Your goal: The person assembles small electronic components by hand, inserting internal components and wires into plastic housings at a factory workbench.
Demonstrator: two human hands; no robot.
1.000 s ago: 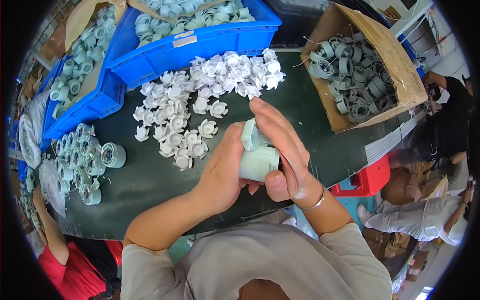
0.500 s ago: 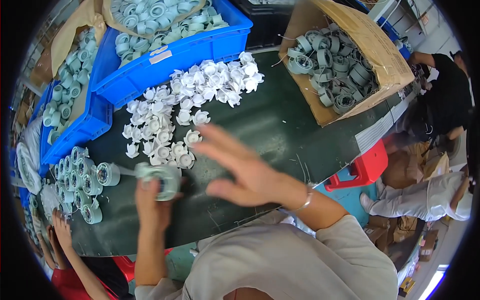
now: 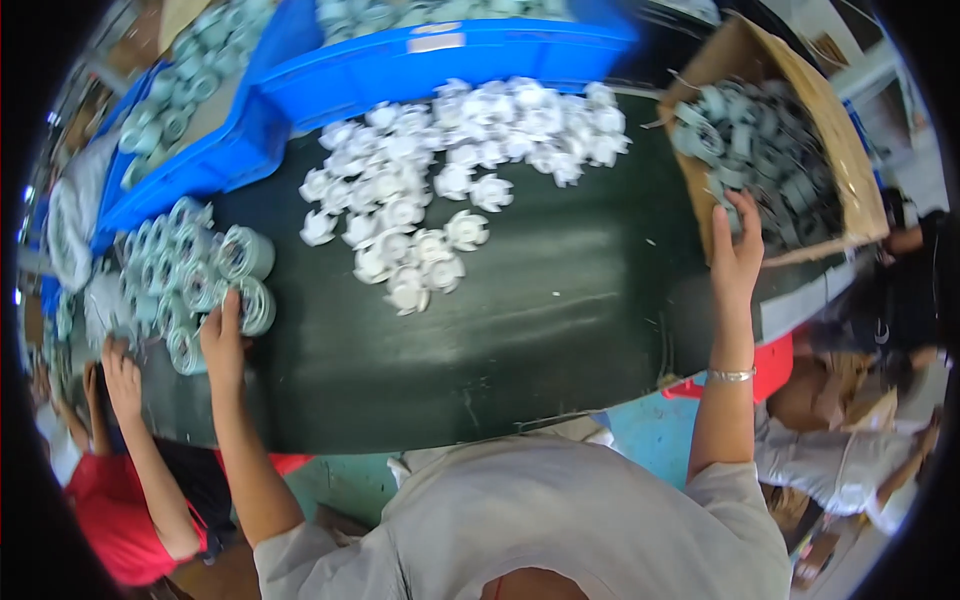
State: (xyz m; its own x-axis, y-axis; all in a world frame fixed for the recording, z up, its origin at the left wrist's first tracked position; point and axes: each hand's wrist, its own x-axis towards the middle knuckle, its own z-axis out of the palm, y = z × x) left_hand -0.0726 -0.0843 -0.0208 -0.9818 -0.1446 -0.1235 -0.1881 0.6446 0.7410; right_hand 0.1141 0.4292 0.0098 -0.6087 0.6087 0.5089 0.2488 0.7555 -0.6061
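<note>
At the left, my left hand (image 3: 223, 345) grips a round pale-green housing (image 3: 258, 306), thumb against its side, at the edge of a stacked group of similar housings (image 3: 165, 265). Some of these show coiled or wired insides. My right hand (image 3: 737, 245) reaches over the near left edge of a cardboard box (image 3: 862, 150), fingers apart, the fingertips against grey ring-shaped parts (image 3: 775, 165) inside. Whether it has hold of one cannot be told. Between my hands, farther back, lies a loose heap of white petal-edged caps (image 3: 400, 190).
Blue bins (image 3: 450, 65) holding pale-green parts line the back and left of the dark green table (image 3: 540, 350). A co-worker's hand (image 3: 122, 380) rests by the housings at the left. A red stool (image 3: 772, 365) stands at the right, with people beyond it.
My left hand has carried the housing left to the stacked group. My right hand has moved from mid-table to the cardboard box on the right. The view has shifted too.
</note>
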